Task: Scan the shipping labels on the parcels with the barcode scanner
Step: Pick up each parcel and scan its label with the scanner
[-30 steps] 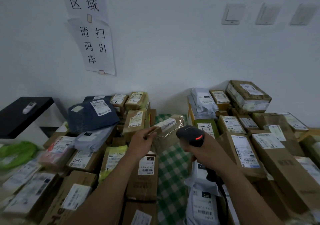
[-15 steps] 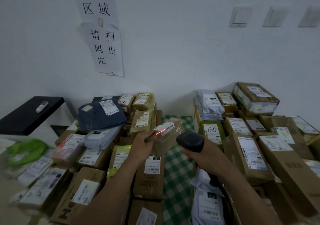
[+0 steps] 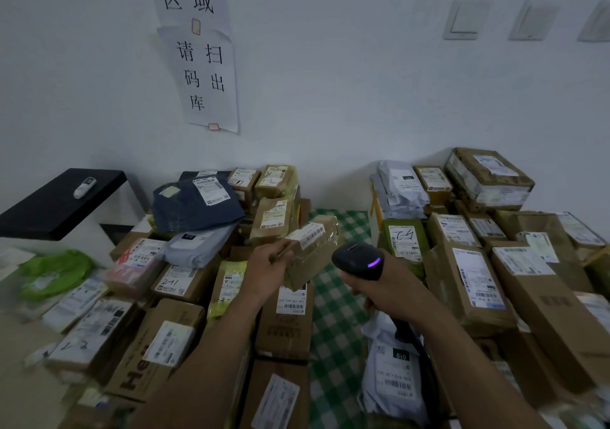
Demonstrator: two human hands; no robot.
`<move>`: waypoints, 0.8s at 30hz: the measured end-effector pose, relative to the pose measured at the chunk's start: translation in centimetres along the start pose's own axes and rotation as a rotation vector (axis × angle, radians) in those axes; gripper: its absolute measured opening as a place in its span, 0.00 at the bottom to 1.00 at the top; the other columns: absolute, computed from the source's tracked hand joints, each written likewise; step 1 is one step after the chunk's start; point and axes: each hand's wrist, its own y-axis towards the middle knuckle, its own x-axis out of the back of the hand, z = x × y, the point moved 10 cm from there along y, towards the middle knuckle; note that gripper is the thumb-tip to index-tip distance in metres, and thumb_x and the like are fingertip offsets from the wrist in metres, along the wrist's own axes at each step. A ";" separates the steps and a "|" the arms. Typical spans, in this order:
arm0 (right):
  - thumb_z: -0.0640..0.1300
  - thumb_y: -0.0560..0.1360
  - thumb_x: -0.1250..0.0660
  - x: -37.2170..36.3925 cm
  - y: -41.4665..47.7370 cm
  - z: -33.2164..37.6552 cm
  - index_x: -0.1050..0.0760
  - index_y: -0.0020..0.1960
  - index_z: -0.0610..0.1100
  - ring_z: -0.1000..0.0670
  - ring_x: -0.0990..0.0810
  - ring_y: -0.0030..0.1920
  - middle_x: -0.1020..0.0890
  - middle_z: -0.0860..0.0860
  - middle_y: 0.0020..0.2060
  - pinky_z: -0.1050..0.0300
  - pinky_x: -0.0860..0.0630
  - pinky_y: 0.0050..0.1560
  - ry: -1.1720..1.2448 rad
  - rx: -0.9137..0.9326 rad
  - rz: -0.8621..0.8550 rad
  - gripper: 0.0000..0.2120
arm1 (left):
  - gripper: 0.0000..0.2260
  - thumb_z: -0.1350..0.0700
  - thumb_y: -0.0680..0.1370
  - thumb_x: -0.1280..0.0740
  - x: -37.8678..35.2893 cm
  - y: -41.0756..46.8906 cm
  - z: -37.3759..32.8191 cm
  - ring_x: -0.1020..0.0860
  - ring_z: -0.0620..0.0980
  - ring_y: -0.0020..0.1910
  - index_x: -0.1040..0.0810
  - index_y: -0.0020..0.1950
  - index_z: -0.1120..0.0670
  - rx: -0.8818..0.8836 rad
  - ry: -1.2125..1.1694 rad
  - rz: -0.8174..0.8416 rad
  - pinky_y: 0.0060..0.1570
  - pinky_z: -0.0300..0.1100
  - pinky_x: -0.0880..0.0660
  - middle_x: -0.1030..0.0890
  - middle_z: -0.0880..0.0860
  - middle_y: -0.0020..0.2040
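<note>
The small brown cardboard parcel (image 3: 310, 257), wrapped in clear tape, is sitting pretty much dead centre of the frame. It's being held up off the piles at a tilt, with its white shipping label (image 3: 307, 234) showing on the top face. The left hand (image 3: 265, 271) is gripping it from the left end, fingers curled round the edge of the box. Just right of it, the black handheld barcode scanner (image 3: 358, 258) is pointing its head at that parcel, close but not touching, and a little purple light is glowing on its side. The right hand (image 3: 391, 293) is wrapping round the scanner's handle, fingers closed on the grip.

Under both hands a green-and-white checked cloth (image 3: 336, 316) is running up the middle. Left of it, brown cardboard boxes (image 3: 185, 283) and soft mailers are lying in a heap, with a dark blue poly mailer (image 3: 194, 209) lying on top toward the back. Right of the cloth, more labelled cartons (image 3: 475, 273) are filling the space out to the right edge, and a grey poly mailer marked 010 (image 3: 392, 372) is lying at lower middle by the right forearm.

At the left edge a bright green plastic bag (image 3: 52, 273) is lying beside the heap, and above it a small white device (image 3: 85, 187) is resting on a black-topped stand (image 3: 49, 204). Upper left, a white paper sign with black Chinese characters (image 3: 208, 75) is hanging on the wall. Upper right, white wall switches (image 3: 462, 19) are lining up in a row.
</note>
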 end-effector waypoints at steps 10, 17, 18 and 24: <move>0.49 0.76 0.24 -2.2 -0.2 -1.6 0.23 0.51 0.61 0.61 0.19 0.32 0.16 0.57 0.38 0.65 0.24 0.33 0.036 -0.004 0.079 0.10 | 0.20 0.42 0.81 0.32 -3.5 -9.2 9.0 0.23 0.49 0.60 0.26 0.72 0.47 0.311 -0.121 -0.130 0.61 0.52 0.23 0.22 0.51 0.64; 0.51 0.77 0.24 -4.0 0.1 -4.2 0.21 0.57 0.57 0.56 0.17 0.34 0.16 0.55 0.39 0.64 0.23 0.34 -0.003 -0.052 0.157 0.10 | 0.26 0.39 0.82 0.35 -4.8 -12.6 13.5 0.29 0.53 0.59 0.34 0.76 0.49 0.453 -0.031 -0.249 0.55 0.46 0.28 0.35 0.58 0.72; 0.51 0.77 0.24 -4.1 0.2 -4.4 0.21 0.58 0.57 0.54 0.16 0.35 0.16 0.56 0.38 0.64 0.23 0.34 -0.007 -0.060 0.173 0.12 | 0.24 0.41 0.83 0.36 -4.6 -12.6 13.4 0.29 0.54 0.60 0.33 0.76 0.49 0.435 0.048 -0.245 0.54 0.46 0.29 0.36 0.58 0.73; 0.52 0.76 0.24 -4.3 0.4 -5.4 0.21 0.62 0.57 0.50 0.14 0.38 0.14 0.54 0.41 0.59 0.19 0.39 0.014 -0.092 0.203 0.15 | 0.21 0.53 0.82 0.39 -4.0 -11.8 10.1 0.22 0.50 0.59 0.32 0.76 0.49 0.187 0.591 -0.189 0.47 0.43 0.21 0.33 0.53 0.74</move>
